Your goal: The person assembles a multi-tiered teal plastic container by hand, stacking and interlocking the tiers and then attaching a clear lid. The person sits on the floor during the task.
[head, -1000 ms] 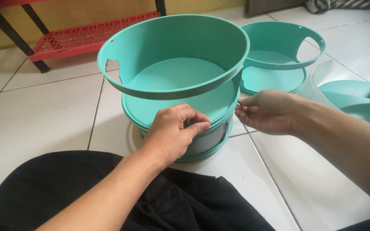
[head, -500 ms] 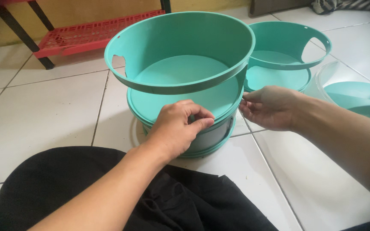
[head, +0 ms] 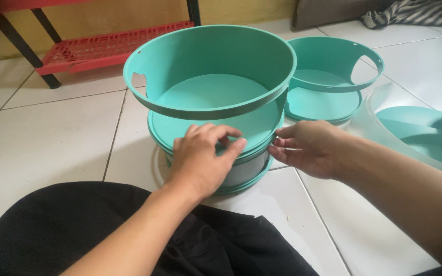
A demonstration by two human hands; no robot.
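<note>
A round teal plastic carrier frame [head: 205, 61] stands on the tiled floor in front of me, with a teal lid [head: 251, 128] on a clear container [head: 244, 171] seated in its lower level. My left hand [head: 203, 158] presses on the front rim of that lid, fingers curled over the edge. My right hand [head: 308, 148] pinches the lid's rim at its right side.
A second teal carrier frame [head: 333, 66] stands behind to the right. A clear bowl [head: 379, 128] with teal lids lies at the far right. A red slatted rack [head: 103, 43] on black legs stands at the back left. My black-clad leg [head: 78, 230] fills the foreground.
My right hand slid from the right side of the lid rim toward the front. My left hand's fingers spread flatter over the front edge. The view shifted slightly.
</note>
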